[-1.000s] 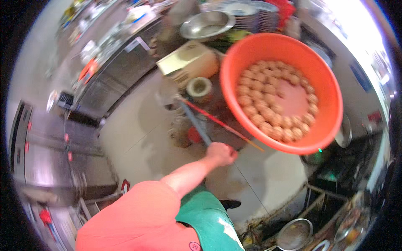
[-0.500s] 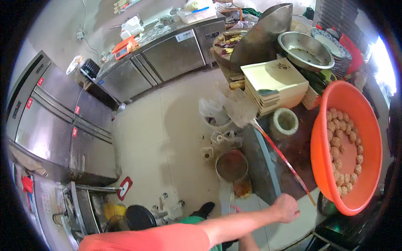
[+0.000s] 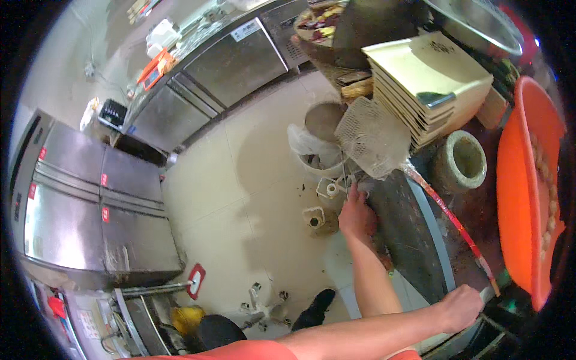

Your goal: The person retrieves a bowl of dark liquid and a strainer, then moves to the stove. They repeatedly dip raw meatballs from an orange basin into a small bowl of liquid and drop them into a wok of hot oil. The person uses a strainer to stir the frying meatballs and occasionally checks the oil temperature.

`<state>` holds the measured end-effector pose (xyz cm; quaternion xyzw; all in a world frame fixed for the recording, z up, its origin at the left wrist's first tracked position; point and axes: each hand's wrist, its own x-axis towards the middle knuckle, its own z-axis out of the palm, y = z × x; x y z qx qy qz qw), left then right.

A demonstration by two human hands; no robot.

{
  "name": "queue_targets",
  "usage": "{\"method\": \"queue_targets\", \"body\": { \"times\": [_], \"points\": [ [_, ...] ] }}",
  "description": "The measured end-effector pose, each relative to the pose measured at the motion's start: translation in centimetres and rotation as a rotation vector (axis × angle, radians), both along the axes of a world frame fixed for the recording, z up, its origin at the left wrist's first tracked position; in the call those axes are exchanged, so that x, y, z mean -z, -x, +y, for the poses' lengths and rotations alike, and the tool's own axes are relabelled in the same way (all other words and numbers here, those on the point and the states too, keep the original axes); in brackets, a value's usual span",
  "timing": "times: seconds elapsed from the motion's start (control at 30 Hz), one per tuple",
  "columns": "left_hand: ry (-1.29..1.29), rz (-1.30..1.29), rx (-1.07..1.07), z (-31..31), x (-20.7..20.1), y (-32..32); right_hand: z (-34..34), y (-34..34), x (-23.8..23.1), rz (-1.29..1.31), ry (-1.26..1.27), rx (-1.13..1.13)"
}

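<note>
My right hand [image 3: 357, 216] is closed around the thin handle of a wide, round-headed ladle [image 3: 324, 121]. The ladle's head hangs over a white bin [image 3: 321, 168] lined with a clear bag. My left hand [image 3: 463, 308] is a fist by the near corner of the dark worktable [image 3: 414, 240]; whatever it may grip is hidden. Beside it ends the red handle of a mesh skimmer [image 3: 375, 138], which lies across the table. A stone mortar [image 3: 461, 162] stands next to the skimmer. At the right, a tilted orange basin [image 3: 519, 198] holds several round balls.
Stacked cream square plates [image 3: 429, 72] and a metal bowl [image 3: 480, 24] crowd the table's far end. Plastic jugs [image 3: 318, 221] stand on the floor beside the bin. A wheeled stool base [image 3: 264, 309] is near my foot. Steel fridges [image 3: 66, 222] line the left side.
The ladle has moved from low beside the table up to the bin, and my right hand has come out into view. My left fist stays near the table corner. The view has shifted.
</note>
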<state>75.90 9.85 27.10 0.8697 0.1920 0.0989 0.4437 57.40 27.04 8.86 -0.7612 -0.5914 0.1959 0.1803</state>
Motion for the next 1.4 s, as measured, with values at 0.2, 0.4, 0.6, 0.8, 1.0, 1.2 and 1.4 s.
{"method": "queue_targets", "body": {
  "times": [0.2, 0.4, 0.6, 0.8, 1.0, 1.2, 1.4],
  "points": [
    [-0.119, 0.097, 0.067, 1.2, -0.8, 0.2, -0.7, -0.6, 5.1, 0.087, 0.103, -0.048],
    [-0.01, 0.236, -0.002, 2.2, -3.4, 0.3, -10.1, -2.1, -3.2, 0.996, 0.313, 0.018],
    [-0.114, 0.39, 0.008, 2.7, -5.2, 0.2, -24.7, -4.9, -7.4, 1.828, 0.798, 0.226],
    [-0.161, 0.533, 0.023, 2.3, -5.3, -0.1, -41.1, -10.5, -12.1, 1.868, 0.946, 0.519],
    [-0.275, 0.65, -0.056, 1.3, -5.4, -1.6, -56.6, -15.0, -19.4, 1.95, 0.658, 1.112],
    [-0.514, 0.536, -0.115, 0.5, -5.1, -1.5, -64.1, -17.0, -23.9, 1.805, 0.221, 1.535],
    [-0.574, 0.48, -0.159, 0.0, -3.6, -1.3, -65.6, -21.5, -26.2, 1.634, -0.239, 1.452]
  ]
}}
